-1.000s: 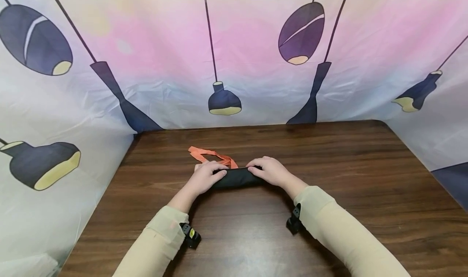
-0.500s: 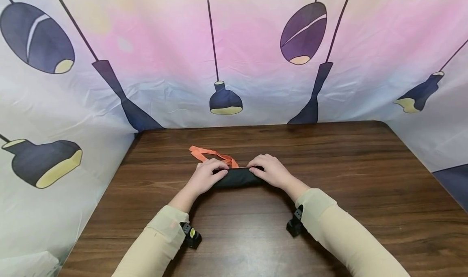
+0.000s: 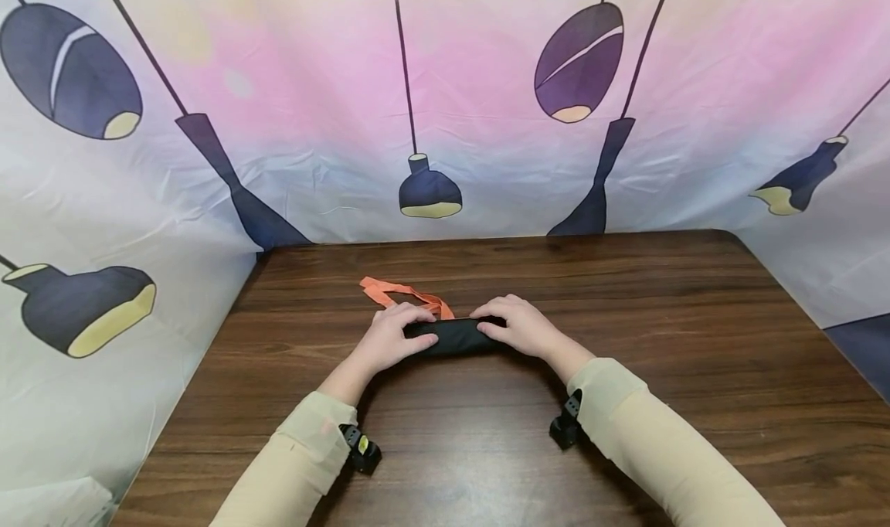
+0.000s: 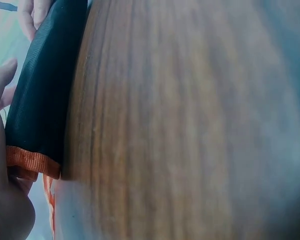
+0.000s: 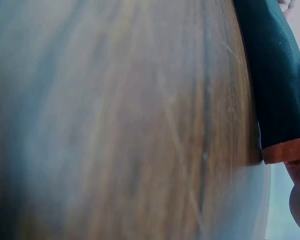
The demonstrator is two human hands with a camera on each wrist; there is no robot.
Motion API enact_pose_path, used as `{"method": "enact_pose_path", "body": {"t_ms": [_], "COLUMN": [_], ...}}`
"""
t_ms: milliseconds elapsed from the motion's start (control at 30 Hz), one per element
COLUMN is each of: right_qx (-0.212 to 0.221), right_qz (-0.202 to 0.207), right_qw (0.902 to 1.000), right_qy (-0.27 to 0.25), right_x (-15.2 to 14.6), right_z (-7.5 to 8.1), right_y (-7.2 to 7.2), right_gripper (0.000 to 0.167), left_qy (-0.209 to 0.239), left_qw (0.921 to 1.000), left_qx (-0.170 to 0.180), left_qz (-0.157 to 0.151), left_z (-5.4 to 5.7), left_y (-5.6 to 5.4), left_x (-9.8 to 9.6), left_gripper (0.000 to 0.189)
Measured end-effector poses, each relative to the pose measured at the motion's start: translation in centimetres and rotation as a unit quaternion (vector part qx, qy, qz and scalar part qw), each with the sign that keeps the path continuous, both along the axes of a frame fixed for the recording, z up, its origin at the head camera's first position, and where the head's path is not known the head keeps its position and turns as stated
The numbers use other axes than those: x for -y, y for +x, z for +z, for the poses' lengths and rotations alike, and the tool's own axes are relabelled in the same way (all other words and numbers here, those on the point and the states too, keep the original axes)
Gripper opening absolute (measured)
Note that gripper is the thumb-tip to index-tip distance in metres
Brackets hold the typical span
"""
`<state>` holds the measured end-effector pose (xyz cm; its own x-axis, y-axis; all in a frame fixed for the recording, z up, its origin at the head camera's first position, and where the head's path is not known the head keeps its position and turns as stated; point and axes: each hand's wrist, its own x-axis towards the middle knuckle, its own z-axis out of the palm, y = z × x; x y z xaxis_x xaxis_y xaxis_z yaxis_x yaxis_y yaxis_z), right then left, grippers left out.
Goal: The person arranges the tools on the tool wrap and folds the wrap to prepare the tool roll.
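Note:
A rolled-up black cloth [image 3: 459,337] with orange edging lies across the middle of the table. An orange ribbon tie [image 3: 403,289] trails from behind it toward the back left. My left hand [image 3: 392,337] holds the roll's left end, fingers over the far side and thumb at the front. At the other end my right hand [image 3: 521,328] holds it the same way. In the left wrist view the roll [image 4: 47,80] shows its orange end band [image 4: 32,161]. The right wrist view shows the roll's other end [image 5: 277,75]. Fingertips behind the roll are mostly hidden.
The dark wooden table [image 3: 445,434] extends around the roll on every side. Behind it hangs a pastel curtain [image 3: 334,110] printed with lamps. Small black cameras [image 3: 360,448] sit at both wrists.
My left thumb has straightened and slid a little lower on the roll's front. The right hand has shifted slightly to the right. The roll stays in nearly the same place.

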<state>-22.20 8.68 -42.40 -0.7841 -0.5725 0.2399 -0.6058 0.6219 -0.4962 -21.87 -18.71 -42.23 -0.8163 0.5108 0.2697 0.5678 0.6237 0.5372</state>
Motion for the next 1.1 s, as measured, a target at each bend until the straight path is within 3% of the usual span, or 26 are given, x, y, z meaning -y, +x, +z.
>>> {"method": "enact_pose_path", "body": {"t_ms": [333,667,900,1100], "right_qx": [0.002,-0.073,-0.056,-0.009], "right_qz": [0.018,0.001,0.002,-0.013], "right_qw": [0.9982,0.9935,0.9944,0.9963], "right_qy": [0.057,0.087,0.089,0.084], "right_x": [-0.39,-0.07,0.39,0.48], "right_z": [0.47,0.58,0.84,0.75], "right_y": [0.52,0.74,0.60,0.27], "right_gripper": [0.051,0.051,0.048,0.046], "left_qy": [-0.055,-0.094,-0.092,-0.079], "left_qw": [0.9984,0.9953,0.9955,0.9957], "left_qx": [0.001,-0.017,0.019,0.048], "left_qz": [-0.017,-0.013,-0.005,0.001], "left_z": [0.16,0.42,0.71,0.69], "left_y": [0.16,0.12,-0.24,-0.53], "left_x": [0.57,0.43,0.51,0.43], "left_gripper": [0.047,0.051,0.049,0.046]}}
